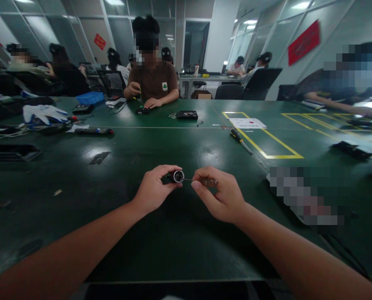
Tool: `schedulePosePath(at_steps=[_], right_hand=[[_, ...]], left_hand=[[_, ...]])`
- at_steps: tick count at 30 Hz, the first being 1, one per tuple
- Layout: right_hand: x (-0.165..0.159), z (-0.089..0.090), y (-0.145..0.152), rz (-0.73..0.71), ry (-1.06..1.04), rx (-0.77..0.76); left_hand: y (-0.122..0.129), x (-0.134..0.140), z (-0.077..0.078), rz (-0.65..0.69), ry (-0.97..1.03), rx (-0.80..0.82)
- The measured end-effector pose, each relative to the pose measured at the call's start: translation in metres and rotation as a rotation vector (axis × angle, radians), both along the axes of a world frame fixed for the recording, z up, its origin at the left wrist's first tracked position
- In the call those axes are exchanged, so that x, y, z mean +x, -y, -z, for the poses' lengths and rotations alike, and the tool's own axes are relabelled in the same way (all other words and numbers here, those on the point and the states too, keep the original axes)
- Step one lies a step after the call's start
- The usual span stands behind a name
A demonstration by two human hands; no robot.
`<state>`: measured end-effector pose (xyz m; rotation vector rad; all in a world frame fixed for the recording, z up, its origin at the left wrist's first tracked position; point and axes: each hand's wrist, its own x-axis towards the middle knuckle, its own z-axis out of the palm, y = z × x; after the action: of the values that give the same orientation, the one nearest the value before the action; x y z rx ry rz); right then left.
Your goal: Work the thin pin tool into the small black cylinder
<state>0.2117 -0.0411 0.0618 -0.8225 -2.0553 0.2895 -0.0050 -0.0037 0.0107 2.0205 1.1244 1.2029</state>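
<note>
My left hand [154,185] is closed around a small dark cylinder with a silvery ring [179,176] at its end, its round opening turned toward me. Dark parts show inside the opening, too small to name. Between the thumb and fingers of my right hand [218,191] is a slim metal tool [210,182]. Its thin shaft points left and reaches the edge of the ring; whether it touches cannot be told. Fingers hide much of its shiny handle. Both hands are above the near middle of the green table [173,246].
Beyond my hands are a yellow-black screwdriver [242,142], a white sheet [247,123] and a black case [187,114]. White gloves [43,113] and a blue tray [90,98] are at the left. A blurred-out device [301,198] lies to the right. A co-worker [153,81] sits opposite.
</note>
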Motion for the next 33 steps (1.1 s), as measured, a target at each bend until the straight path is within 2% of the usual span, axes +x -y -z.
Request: schedulePosePath(at_steps=[9, 17, 22, 24, 27, 31, 33], right_hand=[[-0.001, -0.002, -0.003, -0.104, 0.08, 0.062], [0.001, 0.003, -0.006, -0.021, -0.023, -0.111], [-0.001, -0.001, -0.004, -0.141, 0.145, -0.016], [-0.001, 0.0, -0.003, -0.159, 0.165, -0.041], [-0.001, 0.005, -0.008, -0.082, -0.013, -0.235], [-0.001, 0.017, -0.025, -0.046, -0.576, -0.676], [-0.002, 0.021, -0.03, -0.052, -0.696, -0.79]], left_hand=[[-0.001, -0.002, -0.007, -0.071, -0.079, 0.1], [0.002, -0.003, -0.009, -0.092, -0.121, 0.174], [0.0, -0.005, -0.007, -0.09, -0.128, 0.192], [0.0, -0.005, -0.006, -0.083, -0.131, 0.189], [-0.001, -0.006, -0.006, -0.069, -0.138, 0.178], [-0.001, -0.005, -0.005, -0.079, -0.146, 0.145], [-0.002, -0.005, -0.004, -0.092, -0.157, 0.127]])
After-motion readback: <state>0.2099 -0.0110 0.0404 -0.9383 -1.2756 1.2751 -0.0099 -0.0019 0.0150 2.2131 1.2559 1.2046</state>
